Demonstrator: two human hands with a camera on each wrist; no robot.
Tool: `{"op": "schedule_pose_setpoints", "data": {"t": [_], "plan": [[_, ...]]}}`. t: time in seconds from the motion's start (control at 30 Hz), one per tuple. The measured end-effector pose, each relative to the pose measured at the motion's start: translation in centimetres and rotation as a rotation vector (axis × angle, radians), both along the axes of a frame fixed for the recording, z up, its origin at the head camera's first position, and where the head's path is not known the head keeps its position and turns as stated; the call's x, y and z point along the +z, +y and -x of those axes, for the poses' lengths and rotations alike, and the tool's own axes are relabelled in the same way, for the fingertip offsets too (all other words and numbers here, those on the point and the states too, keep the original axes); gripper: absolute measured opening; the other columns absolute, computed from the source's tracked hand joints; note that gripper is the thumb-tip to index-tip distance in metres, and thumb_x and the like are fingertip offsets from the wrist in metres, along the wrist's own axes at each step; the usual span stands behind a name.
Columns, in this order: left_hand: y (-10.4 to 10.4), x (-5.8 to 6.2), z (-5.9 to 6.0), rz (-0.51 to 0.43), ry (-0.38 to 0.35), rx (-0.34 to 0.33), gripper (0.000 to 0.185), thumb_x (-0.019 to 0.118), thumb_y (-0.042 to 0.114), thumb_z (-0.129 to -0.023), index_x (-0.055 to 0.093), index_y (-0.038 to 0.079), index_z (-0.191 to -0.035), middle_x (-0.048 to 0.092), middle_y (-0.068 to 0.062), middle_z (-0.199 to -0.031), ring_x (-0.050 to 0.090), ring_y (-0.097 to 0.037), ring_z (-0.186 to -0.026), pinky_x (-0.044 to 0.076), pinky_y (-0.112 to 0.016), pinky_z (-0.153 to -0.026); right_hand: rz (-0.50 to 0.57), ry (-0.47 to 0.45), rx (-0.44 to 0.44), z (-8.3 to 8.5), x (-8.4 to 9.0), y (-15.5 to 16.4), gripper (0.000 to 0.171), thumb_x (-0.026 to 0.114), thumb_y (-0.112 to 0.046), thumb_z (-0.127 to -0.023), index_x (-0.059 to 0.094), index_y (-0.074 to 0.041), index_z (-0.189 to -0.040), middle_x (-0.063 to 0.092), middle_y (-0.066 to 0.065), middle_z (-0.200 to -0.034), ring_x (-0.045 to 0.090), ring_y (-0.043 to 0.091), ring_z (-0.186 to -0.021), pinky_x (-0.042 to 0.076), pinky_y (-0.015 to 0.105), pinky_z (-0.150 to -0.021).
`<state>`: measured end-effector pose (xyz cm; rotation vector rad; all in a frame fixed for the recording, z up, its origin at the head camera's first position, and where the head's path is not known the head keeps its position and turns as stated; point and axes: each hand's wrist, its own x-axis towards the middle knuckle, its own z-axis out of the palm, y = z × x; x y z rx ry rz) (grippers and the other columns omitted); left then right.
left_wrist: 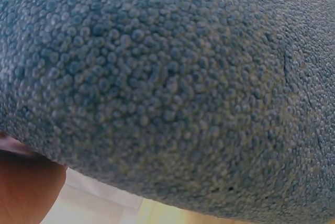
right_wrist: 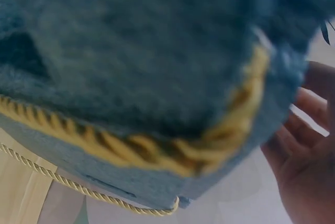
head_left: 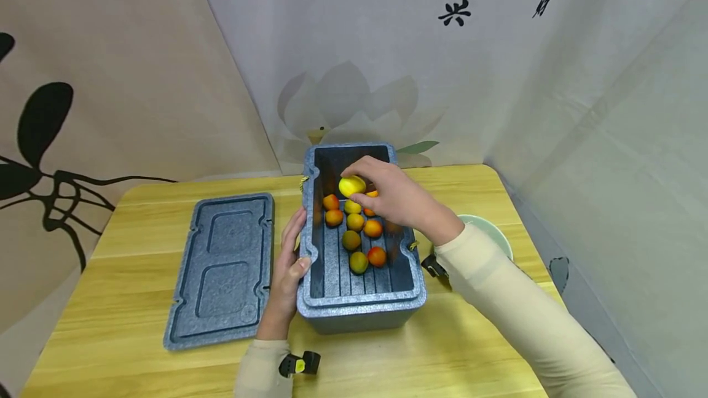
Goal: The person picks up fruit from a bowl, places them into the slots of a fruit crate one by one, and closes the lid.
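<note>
A deep grey-blue foam box (head_left: 362, 310) stands on the table, its top uncovered. On its floor lie several small round fruits, among them a red-orange one (head_left: 377, 257) and a greenish-yellow one (head_left: 358, 263). Over the box's far half, my right hand (head_left: 389, 192) pinches a yellow lemon (head_left: 352, 186) between thumb and fingers. My left hand (head_left: 289, 272) holds the box's left wall, thumb over the rim and fingers along the outside. Pebbly foam fills most of the left wrist view. In the right wrist view, a yellow rope (right_wrist: 172, 153) hangs on the box's outer wall.
Left of the box lies its flat foam lid (head_left: 221, 269) on the wooden table (head_left: 127, 250). A pale green bowl (head_left: 494, 232) sits to the right, partly hidden behind my right forearm. A printed cloth curtain (head_left: 359, 35) hangs behind the table.
</note>
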<state>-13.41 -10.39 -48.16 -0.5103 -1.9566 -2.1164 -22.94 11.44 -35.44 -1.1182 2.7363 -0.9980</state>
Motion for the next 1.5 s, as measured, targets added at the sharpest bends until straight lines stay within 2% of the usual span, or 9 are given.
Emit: {"op": "schedule_pose_setpoints", "data": {"t": [0.23,0.67,0.97,1.17,1.43,1.5], "plan": [[-0.1,0.0,-0.1,0.005,0.005,-0.008,0.068,0.045,0.019,-0.088,0.031,0.007,-0.154,0.021,-0.007,-0.160,0.011,-0.027,-0.146,0.008,-0.066,-0.106,-0.104,-0.003,0.052,-0.1,-0.8,-0.8,0.034,0.068,-0.014,-0.092,0.063,-0.003,-0.124,0.059,0.007,-0.123,0.056,0.020,-0.105,0.045,0.032,-0.094],[-0.1,-0.1,-0.3,-0.001,-0.011,-0.002,0.069,0.045,0.019,-0.088,0.032,0.009,-0.154,0.022,-0.004,-0.160,0.013,-0.027,-0.145,0.010,-0.066,-0.105,-0.168,-0.022,0.053,-0.3,-1.6,-1.4,0.036,0.068,-0.018,-0.092,0.064,-0.005,-0.125,0.059,0.005,-0.123,0.055,0.018,-0.102,0.045,0.031,-0.095],[0.0,-0.2,0.0,-0.003,0.002,-0.007,0.069,0.045,0.018,-0.087,0.032,0.008,-0.154,0.021,-0.006,-0.160,0.012,-0.027,-0.146,0.009,-0.068,-0.106,-0.125,0.011,0.053,-0.1,-1.9,-1.0,0.038,0.069,-0.010,-0.091,0.060,-0.003,-0.127,0.058,0.008,-0.129,0.058,0.023,-0.110,0.044,0.035,-0.098],[0.0,-0.3,0.0,0.001,0.014,0.000,0.069,0.044,0.017,-0.087,0.032,0.008,-0.154,0.022,-0.007,-0.160,0.014,-0.028,-0.145,0.009,-0.066,-0.106,-0.098,-0.020,0.037,-0.4,-1.9,-0.4,0.037,0.068,-0.013,-0.092,0.060,-0.004,-0.128,0.058,0.007,-0.129,0.055,0.023,-0.115,0.043,0.036,-0.100],[-0.1,-0.1,0.1,-0.001,0.006,-0.011,0.069,0.043,0.015,-0.086,0.032,0.008,-0.154,0.021,-0.006,-0.160,0.014,-0.028,-0.145,0.014,-0.064,-0.107,-0.037,-0.063,-0.039,-1.0,-1.5,1.3,0.039,0.067,-0.014,-0.093,0.060,-0.006,-0.130,0.058,0.005,-0.128,0.055,0.020,-0.105,0.045,0.039,-0.094],[-0.2,0.0,0.1,-0.002,0.006,-0.015,0.069,0.043,0.015,-0.086,0.032,0.007,-0.154,0.021,-0.006,-0.160,0.014,-0.028,-0.145,0.013,-0.064,-0.107,-0.027,-0.080,-0.055,-1.2,-1.5,1.8,0.040,0.067,-0.015,-0.093,0.059,-0.006,-0.131,0.057,0.005,-0.130,0.055,0.021,-0.107,0.044,0.041,-0.095]]}}
